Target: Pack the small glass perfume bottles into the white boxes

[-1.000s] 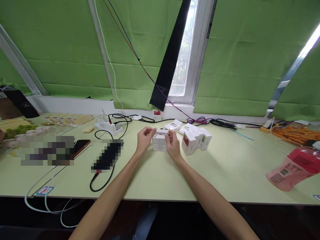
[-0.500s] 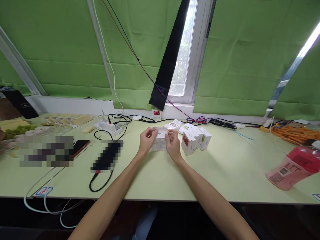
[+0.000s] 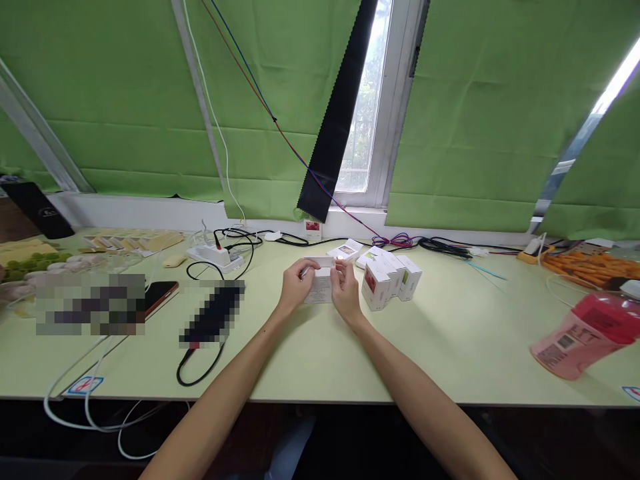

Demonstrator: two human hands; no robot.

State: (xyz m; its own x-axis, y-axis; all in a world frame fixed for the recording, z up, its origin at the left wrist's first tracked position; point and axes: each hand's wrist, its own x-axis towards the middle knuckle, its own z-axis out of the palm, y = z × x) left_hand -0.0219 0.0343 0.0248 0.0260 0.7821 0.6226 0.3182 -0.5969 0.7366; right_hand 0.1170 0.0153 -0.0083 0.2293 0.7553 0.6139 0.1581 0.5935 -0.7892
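Observation:
A small white cardboard box [image 3: 319,291] with fine print on its near face stands on the table in front of me. Its top flap is raised at the back. My left hand [image 3: 297,283] is closed on the box's left side, thumb at the top edge. On the opposite side, my right hand [image 3: 345,283] grips the right edge, its fingers bent near the flap. What lies inside the box cannot be seen. Several more white boxes [image 3: 376,287] stand grouped just right of my right hand. Behind them lies a flat white carton [image 3: 346,250].
A pixelated dark device [image 3: 213,313] with a black cable lies left of my arms. Beyond it are a power strip [image 3: 215,255] and a phone [image 3: 159,298]. A pink bottle [image 3: 583,333] tilts at the right, near orange items [image 3: 575,270]. Cables run along the wall.
My left thumb has shifted slightly at the box's top edge, and the fingers are a little more bent. The view has moved slightly; the other boxes stay put.

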